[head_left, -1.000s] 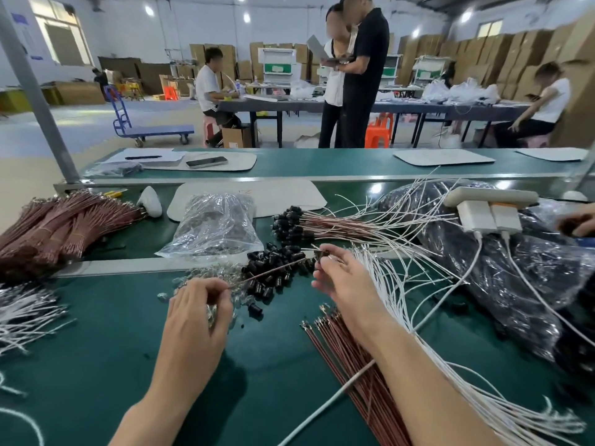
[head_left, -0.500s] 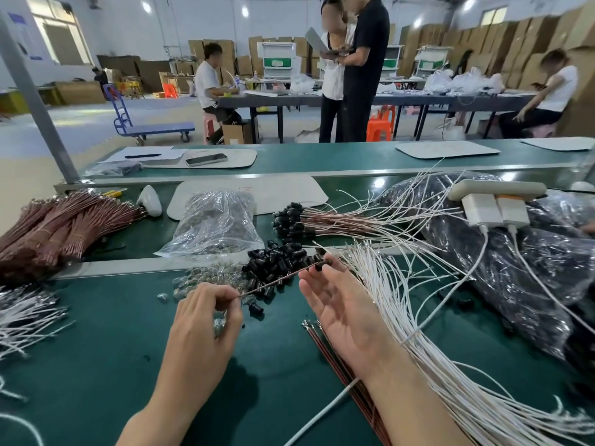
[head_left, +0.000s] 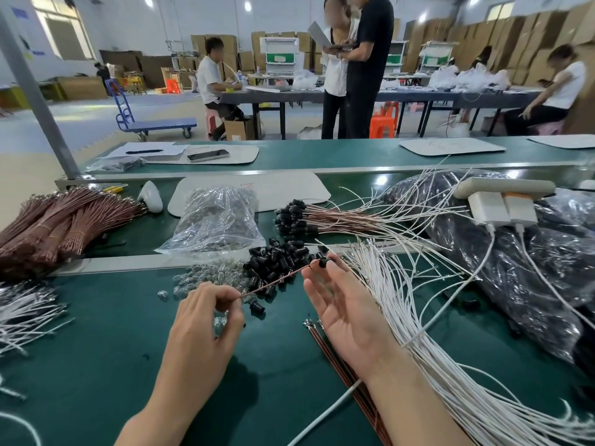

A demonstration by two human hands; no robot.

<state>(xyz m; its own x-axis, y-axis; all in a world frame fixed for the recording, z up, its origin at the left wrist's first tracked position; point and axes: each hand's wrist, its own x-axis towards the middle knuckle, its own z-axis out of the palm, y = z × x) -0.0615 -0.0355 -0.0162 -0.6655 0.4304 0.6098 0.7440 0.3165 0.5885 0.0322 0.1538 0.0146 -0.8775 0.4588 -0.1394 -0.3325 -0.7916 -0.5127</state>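
Over the green surface (head_left: 96, 365), the left hand (head_left: 199, 329) pinched the brown wire (head_left: 273, 281) at seven o'clock; the right hand (head_left: 344, 313) had its fingers (head_left: 334, 271) gripping the black cap (head_left: 323, 262) on the wire's tip at one o'clock. Capping looked underway; next, seat it squarely.

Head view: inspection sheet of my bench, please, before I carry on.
Surface: green mat, no spills seen.
Job's things: brown wire, black cap at its far end.
Clutter: loose caps, clear bulbs, bag, brown bundles.
Fingers: left hand pinches the wire; right hand pinches the cap.
Cables: white wires beside the right forearm; two chargers in a strip.
Surroundings: people at tables behind; blue trolley.
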